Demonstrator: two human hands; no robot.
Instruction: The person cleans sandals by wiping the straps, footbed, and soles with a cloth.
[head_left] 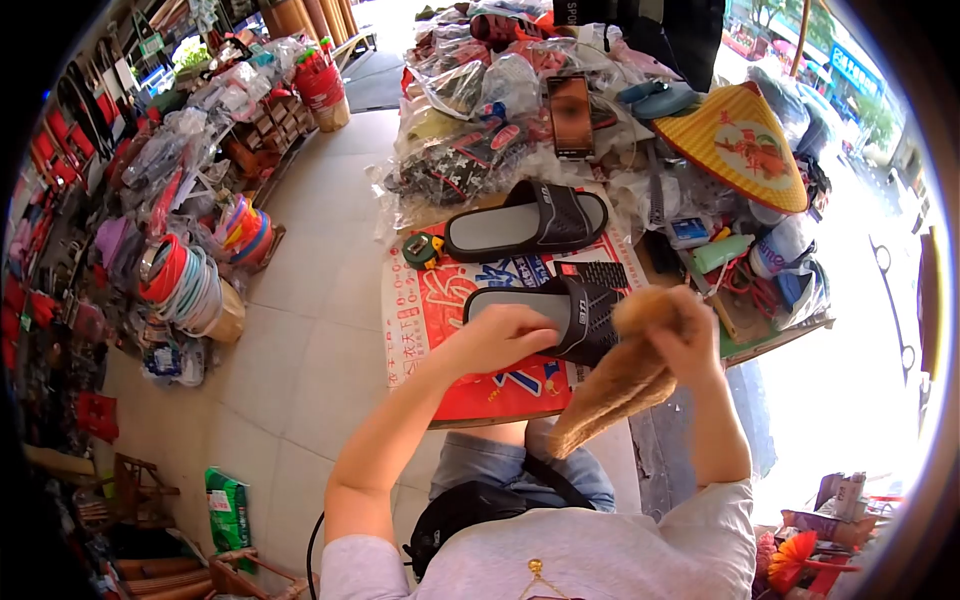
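My right hand (pixel 690 335) is closed on a brown fuzzy sole-shaped piece (pixel 615 390), held tilted over the table's near edge. A fluffy tan part of it bunches up by my fingers. My left hand (pixel 512 338) is over the nearer black slide sandal (pixel 590 318), fingers loosely bent beside its strap; I cannot tell whether they touch it. A second black slide sandal (pixel 530 222) with a grey footbed lies behind, strap to the right. Left of it sits a green and black tape measure (pixel 423 250). Both sandals rest on a red and white printed sheet (pixel 430 300).
Bagged goods (pixel 470 110) are heaped at the back, with a phone (pixel 570 118) propped among them. A yellow conical hat (pixel 740 145) and a green tube (pixel 722 254) are on the right. Crowded stock and a basket of hoops (pixel 185 285) stand on the left floor.
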